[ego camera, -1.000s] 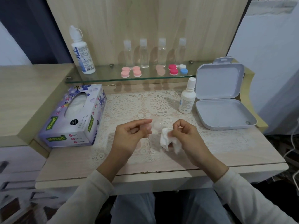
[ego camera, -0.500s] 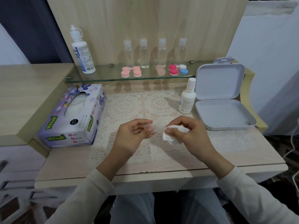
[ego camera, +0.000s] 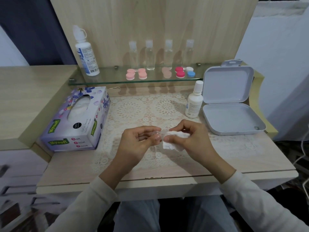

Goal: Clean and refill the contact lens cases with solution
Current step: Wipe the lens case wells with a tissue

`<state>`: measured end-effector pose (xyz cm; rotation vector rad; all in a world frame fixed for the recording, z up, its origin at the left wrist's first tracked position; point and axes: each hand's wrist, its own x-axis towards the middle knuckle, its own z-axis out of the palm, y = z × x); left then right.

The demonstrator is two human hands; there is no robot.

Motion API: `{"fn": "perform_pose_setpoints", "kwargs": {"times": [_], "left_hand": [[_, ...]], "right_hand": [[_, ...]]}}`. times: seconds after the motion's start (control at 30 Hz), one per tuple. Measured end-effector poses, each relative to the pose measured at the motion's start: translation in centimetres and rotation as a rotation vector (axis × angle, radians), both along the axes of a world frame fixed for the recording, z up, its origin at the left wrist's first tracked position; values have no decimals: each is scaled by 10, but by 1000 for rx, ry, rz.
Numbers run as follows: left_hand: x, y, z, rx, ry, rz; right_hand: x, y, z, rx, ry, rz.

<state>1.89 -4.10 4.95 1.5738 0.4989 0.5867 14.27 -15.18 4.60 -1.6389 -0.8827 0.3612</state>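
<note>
My left hand [ego camera: 138, 143] pinches a clear contact lens case [ego camera: 159, 133] over the lace mat. My right hand [ego camera: 190, 139] grips a crumpled white tissue [ego camera: 173, 141] and presses it against the case's right end. A small white solution bottle [ego camera: 194, 102] stands capped at the mat's far right. On the glass shelf [ego camera: 80, 82] lie several closed lens cases: two pink [ego camera: 136, 74], one beige [ego camera: 166, 72], one red [ego camera: 179, 72], one white and blue [ego camera: 190, 72]. A large solution bottle [ego camera: 86, 54] stands at the shelf's left end.
A purple tissue box [ego camera: 75, 121] sits left of the mat. An open grey hinged box [ego camera: 232, 119] rests at the right. Several clear small bottles [ego camera: 150, 56] line the back of the shelf. The desk's front edge [ego camera: 167, 183] runs just below my wrists.
My right hand has brought the tissue up from a loose hold against the case in my left hand. My left hand has barely shifted.
</note>
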Motion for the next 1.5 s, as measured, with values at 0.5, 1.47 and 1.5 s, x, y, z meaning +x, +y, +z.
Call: {"fn": "perform_pose_setpoints", "kwargs": {"times": [0.5, 1.47, 1.5], "left_hand": [[2, -4, 6, -111, -58, -10], [2, 0, 1, -114, 0, -27], [2, 2, 0, -101, -7, -21]], "right_hand": [[-2, -1, -1, 77, -26, 9], [8, -5, -5, 152, 186, 18], [9, -6, -4, 152, 237, 27]]}}
